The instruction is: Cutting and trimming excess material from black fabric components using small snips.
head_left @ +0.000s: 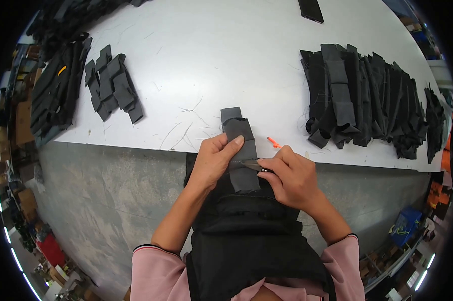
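Note:
A dark grey folded fabric strip [242, 175] hangs over the table's near edge, its far end resting on the white top. My left hand [214, 159] pinches this strip near its middle, thumb on top. In my right hand [292, 176] is a small pair of thread snips [251, 164], gripped between thumb and fingers. Their pointed metal blades lie against the strip, just below my left thumb. Most of the snips' handle is hidden by my fingers. Just beyond my right hand, a small orange plastic piece [273, 142] lies by the edge.
A large row of similar dark strips [359, 95] covers the table's right side. A smaller pile of strips [113, 85] and stacked black fabric pieces [60, 90] sit at left. A black phone [311, 10] lies at the far side. Loose threads [194, 110] are scattered about the white table [186, 60].

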Demonstrator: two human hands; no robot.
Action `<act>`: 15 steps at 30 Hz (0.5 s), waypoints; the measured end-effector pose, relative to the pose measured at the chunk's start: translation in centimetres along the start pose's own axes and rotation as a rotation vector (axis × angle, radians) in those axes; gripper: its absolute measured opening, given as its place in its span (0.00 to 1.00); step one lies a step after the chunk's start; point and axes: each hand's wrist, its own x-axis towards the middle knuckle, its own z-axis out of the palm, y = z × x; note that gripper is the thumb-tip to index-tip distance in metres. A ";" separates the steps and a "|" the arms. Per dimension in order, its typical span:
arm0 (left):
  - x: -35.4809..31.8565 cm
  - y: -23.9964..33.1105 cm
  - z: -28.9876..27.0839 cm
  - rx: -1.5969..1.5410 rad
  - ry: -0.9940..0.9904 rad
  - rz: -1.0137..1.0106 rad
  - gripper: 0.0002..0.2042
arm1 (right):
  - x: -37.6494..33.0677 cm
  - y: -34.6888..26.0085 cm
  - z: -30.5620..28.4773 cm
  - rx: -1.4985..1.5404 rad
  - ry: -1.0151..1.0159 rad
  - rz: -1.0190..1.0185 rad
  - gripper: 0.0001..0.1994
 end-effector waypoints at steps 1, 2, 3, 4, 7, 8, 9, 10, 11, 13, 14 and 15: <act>-0.1 0.1 0.0 0.008 -0.008 -0.005 0.11 | 0.1 0.1 0.1 0.038 0.011 0.000 0.14; -0.1 0.2 0.1 0.015 -0.015 -0.011 0.11 | 0.2 0.1 0.2 0.075 0.021 0.001 0.15; -0.1 0.2 0.1 0.016 -0.016 -0.011 0.11 | 0.2 0.0 0.2 0.075 0.022 0.002 0.15; -0.2 0.3 0.2 0.010 -0.011 -0.009 0.11 | 0.2 0.0 0.3 0.083 0.025 0.014 0.14; -0.1 0.2 0.1 0.004 -0.013 -0.011 0.11 | 0.1 0.0 0.4 0.102 0.024 0.043 0.14; -0.1 0.1 0.1 0.003 -0.019 -0.014 0.11 | 0.0 0.0 0.5 0.113 0.021 0.060 0.13; -0.1 0.1 0.1 0.004 -0.020 -0.015 0.11 | 0.1 -0.1 0.5 0.111 0.022 0.061 0.13; 0.0 0.2 0.1 0.017 -0.025 -0.017 0.11 | 0.2 -0.2 0.6 0.104 0.043 0.051 0.13; 0.0 0.2 0.1 0.030 -0.029 -0.019 0.11 | 0.2 -0.3 0.6 0.096 0.064 0.040 0.13; -0.1 0.3 0.4 0.015 -0.024 -0.016 0.10 | 0.2 -0.5 0.5 0.042 0.044 0.023 0.12; -0.1 0.3 0.6 0.001 -0.019 -0.012 0.10 | 0.1 -0.6 0.4 -0.012 0.025 0.005 0.12; -0.1 0.3 0.5 0.001 -0.018 -0.011 0.10 | 0.1 -0.6 0.5 -0.012 0.025 0.004 0.12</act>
